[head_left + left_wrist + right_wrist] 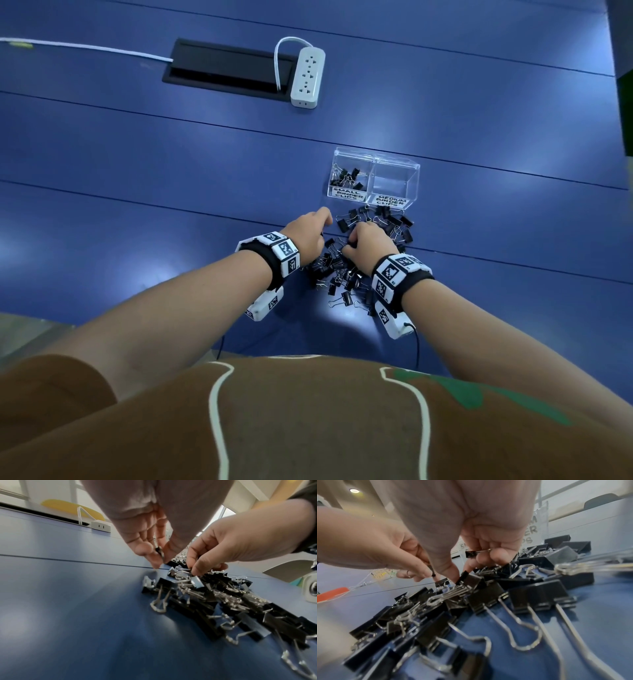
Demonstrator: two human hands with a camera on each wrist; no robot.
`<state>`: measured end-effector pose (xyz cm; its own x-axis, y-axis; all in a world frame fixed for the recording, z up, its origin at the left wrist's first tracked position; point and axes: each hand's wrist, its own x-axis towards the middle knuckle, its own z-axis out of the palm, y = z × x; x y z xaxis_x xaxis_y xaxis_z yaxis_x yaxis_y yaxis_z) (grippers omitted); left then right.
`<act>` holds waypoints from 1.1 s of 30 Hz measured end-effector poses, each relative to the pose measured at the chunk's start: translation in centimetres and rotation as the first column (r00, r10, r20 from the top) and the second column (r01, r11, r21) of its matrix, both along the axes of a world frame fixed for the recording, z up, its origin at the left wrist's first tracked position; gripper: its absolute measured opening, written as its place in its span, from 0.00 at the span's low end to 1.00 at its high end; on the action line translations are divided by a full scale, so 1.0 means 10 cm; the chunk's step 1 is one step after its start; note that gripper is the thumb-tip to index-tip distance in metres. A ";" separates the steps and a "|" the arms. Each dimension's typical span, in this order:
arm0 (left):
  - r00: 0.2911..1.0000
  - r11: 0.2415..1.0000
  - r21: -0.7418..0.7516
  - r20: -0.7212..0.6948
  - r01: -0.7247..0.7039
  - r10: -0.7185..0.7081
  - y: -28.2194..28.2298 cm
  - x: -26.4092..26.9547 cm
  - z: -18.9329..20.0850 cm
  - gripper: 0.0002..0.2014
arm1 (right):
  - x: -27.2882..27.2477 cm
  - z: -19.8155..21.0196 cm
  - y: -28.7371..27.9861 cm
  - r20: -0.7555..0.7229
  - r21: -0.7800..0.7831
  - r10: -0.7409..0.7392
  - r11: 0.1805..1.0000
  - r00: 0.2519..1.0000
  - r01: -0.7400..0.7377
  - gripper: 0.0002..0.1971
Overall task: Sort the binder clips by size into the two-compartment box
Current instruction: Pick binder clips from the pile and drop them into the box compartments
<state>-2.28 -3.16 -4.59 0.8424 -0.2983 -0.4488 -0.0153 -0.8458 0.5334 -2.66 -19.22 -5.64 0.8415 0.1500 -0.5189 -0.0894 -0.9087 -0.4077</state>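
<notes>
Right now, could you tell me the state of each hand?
Left hand: fingers curled, pinching a small binder clip.
Right hand: fingers curled, holding a small clip while reaching into the pile.

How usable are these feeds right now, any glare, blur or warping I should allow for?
Head view: sharp, but pale glare patches streak the blue tabletop, and its seams bow from the wide lens. Left wrist view: the heap of black metal binder clips is smeared soft, worst toward the lower right. Right wrist view: nearest clips balloon and blur at the bottom, and the clear two-compartment box is hazy behind the right hand.
</notes>
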 end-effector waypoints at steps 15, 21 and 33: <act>0.967 0.958 0.147 0.034 0.245 -0.252 -0.02 0.01 -0.09 0.14 | 0.55 0.47 -0.26 0.174 0.327 -0.333 0.907 0.927 0.264 0.04; 0.970 0.962 0.169 0.082 0.215 -0.231 0.00 0.01 -0.13 0.05 | 0.94 0.62 -0.13 0.248 0.198 -0.182 0.971 0.952 0.134 0.04; 0.961 0.998 -0.044 0.271 -0.040 0.050 -0.32 0.63 0.34 0.06 | 0.43 0.47 -0.41 0.235 0.215 -0.242 0.957 0.941 0.192 0.07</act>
